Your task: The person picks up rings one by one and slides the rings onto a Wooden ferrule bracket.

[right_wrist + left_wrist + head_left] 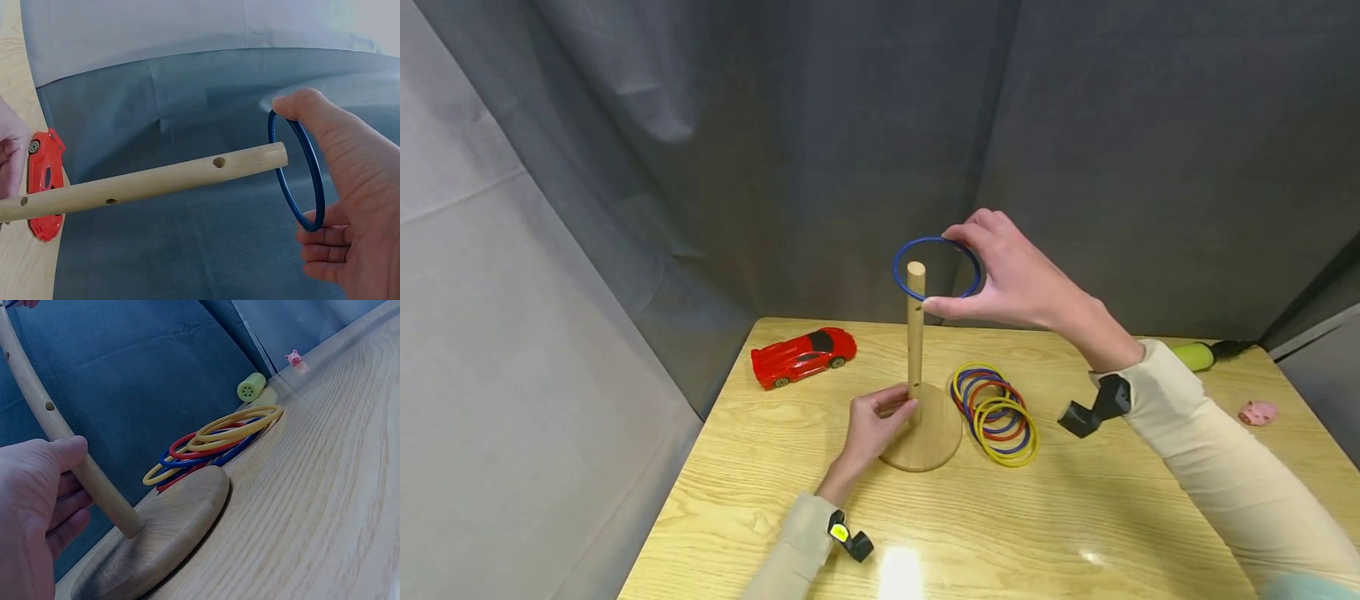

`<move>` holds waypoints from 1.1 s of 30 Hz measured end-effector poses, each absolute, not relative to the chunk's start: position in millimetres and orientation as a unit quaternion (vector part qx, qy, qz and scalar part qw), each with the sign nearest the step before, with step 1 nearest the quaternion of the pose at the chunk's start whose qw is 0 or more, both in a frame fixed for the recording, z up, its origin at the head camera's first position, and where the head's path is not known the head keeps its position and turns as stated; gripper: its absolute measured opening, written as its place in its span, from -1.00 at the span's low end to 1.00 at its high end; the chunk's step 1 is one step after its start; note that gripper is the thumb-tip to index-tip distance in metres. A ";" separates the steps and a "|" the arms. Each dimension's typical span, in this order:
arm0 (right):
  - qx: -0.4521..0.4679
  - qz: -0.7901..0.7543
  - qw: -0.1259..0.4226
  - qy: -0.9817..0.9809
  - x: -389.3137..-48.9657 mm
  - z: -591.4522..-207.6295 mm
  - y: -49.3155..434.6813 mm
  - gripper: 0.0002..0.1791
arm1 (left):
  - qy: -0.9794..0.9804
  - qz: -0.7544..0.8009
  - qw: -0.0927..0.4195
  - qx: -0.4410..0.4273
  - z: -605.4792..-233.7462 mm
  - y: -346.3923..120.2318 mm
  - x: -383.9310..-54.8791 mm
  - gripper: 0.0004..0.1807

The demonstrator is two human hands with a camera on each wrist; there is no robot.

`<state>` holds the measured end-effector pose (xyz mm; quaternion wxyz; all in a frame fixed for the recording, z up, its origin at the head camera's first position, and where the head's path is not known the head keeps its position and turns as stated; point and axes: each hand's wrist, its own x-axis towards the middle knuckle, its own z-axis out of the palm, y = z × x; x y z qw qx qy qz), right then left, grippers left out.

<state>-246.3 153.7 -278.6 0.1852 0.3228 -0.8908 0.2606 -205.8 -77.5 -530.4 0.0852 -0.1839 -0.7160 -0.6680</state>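
Observation:
A thin blue ring (977,275) is held by my right hand (1011,271), thumb and fingers on opposite sides of its rim. It is level with the top of an upright wooden post (187,179), whose tip shows within the ring's outline in the head view. Whether the ring encircles the tip, I cannot tell. Low on the post, my left hand (876,425) grips it between thumb and fingers, just above the round wooden base (181,519). Right of the base lies a loose pile of yellow, red and blue rings (996,412), partly overlapping.
A red toy car (803,357) lies at the table's back left. Toward the back right are a lime-green cylinder (1195,357) with a dark end and a small pink pig (1258,412). Grey curtains (850,167) hang behind the wooden table (1000,533).

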 end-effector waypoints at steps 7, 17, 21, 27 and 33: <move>0.325 0.251 0.176 -0.895 -247.3 -287.2 149.2 -0.10 | -0.716 -0.671 0.076 -0.177 -530.5 -77.3 -206.0 -0.73; 0.317 0.251 0.144 -0.903 -247.7 -317.6 147.8 -0.07 | -0.716 -0.671 0.076 -0.176 -534.0 -76.7 -206.9 -0.72; 0.307 0.251 0.131 -0.909 -246.1 -331.4 146.7 -0.04 | -0.713 -0.674 0.073 -0.177 -534.1 -77.3 -208.0 -0.72; 0.305 0.246 0.125 -0.912 -242.5 -353.3 143.8 0.00 | -0.720 -0.664 0.083 -0.187 -547.0 -78.0 -215.0 -0.71; 0.306 0.245 0.119 -0.912 -242.0 -376.0 141.6 0.01 | -0.720 -0.660 0.088 -0.197 -555.7 -81.0 -219.1 -0.70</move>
